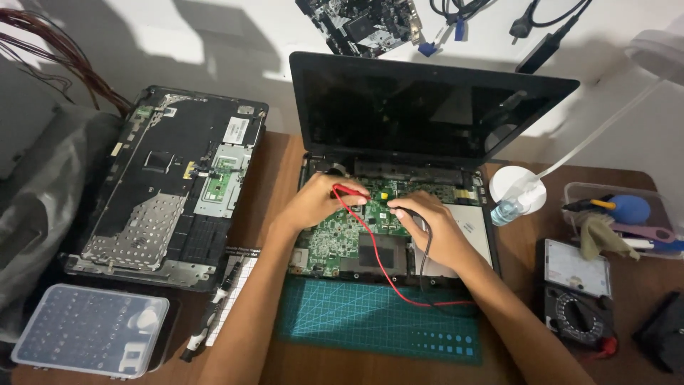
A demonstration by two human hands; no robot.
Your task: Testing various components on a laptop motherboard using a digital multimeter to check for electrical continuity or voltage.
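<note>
Just one view here, a head-worn cam looking steeply down and forward at the counter (pixel 271 164) from close up. Both forearms come in from the bottom edge, the opened laptop (pixel 399 192) sits dead centre, and the white wall (pixel 235 43) fills the top.

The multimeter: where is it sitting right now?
In the head view, the multimeter lies on the table's right side, right of the opened laptop and the green cutting mat, below the clear tool tray.

We see an electronics repair bench: left of the opened black laptop (pixel 399 178), a stripped black laptop chassis (pixel 171 185); right, an analogue black multimeter (pixel 578 292).
</note>
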